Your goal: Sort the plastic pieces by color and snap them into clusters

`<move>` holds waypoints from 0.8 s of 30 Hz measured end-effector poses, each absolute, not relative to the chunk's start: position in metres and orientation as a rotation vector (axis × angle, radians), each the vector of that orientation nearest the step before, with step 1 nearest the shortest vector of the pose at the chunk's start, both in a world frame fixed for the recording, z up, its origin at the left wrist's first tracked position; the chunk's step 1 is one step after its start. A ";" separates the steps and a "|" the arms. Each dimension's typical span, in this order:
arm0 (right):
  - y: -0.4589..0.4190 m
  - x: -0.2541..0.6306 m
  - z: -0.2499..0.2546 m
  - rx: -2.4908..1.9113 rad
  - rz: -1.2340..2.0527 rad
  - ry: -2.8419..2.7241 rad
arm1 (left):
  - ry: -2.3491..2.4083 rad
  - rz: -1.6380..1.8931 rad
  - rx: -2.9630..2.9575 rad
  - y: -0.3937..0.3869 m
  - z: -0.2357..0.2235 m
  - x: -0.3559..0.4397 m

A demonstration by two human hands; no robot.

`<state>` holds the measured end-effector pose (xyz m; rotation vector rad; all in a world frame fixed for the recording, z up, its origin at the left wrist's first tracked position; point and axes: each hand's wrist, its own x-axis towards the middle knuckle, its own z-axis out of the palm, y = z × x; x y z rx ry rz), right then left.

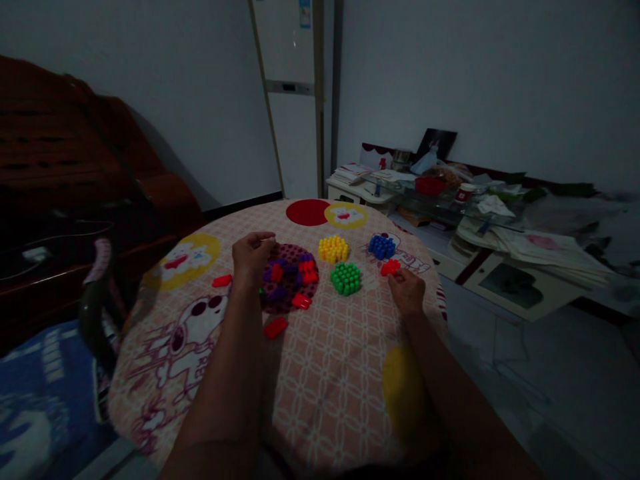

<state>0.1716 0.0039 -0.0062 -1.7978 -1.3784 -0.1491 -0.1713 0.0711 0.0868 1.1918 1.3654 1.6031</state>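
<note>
My right hand is closed at the table's right side, its fingertips on a small cluster of red plastic building blocks. My left hand hovers over the left of a loose pile, fingers pinched; what they hold, if anything, I cannot make out. In that pile lie red blocks and dark purple blocks. Single red blocks are scattered around it. Between my hands stand tight groups of yellow blocks and green blocks. Beyond my right hand is a blue group.
A patterned cloth covers the round table. To the left are a wooden bench and a curved handle. A cluttered glass-topped cabinet lines the right wall. At the back stands a tall white appliance.
</note>
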 end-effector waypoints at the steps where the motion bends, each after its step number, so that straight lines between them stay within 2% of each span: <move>1: 0.004 0.172 -0.007 -1.807 -0.141 -1.394 | 1.383 1.617 1.178 0.072 0.086 -0.177; 7: 0.005 0.178 -0.012 -1.846 -0.146 -1.396 | 1.685 1.579 1.256 0.076 0.075 -0.202; 12: 0.005 0.179 -0.012 -1.807 -0.123 -1.333 | 2.112 1.101 1.616 0.076 0.066 -0.210; 18: 0.002 0.175 -0.006 -1.722 -0.191 -1.176 | 2.095 0.552 1.866 0.079 0.053 -0.200; 21: 0.000 0.173 -0.005 -1.648 -0.215 -1.170 | 2.088 0.647 1.838 0.080 0.057 -0.199; 24: 0.000 0.167 -0.006 -1.563 -0.253 -1.258 | 1.911 0.983 1.731 0.078 0.069 -0.193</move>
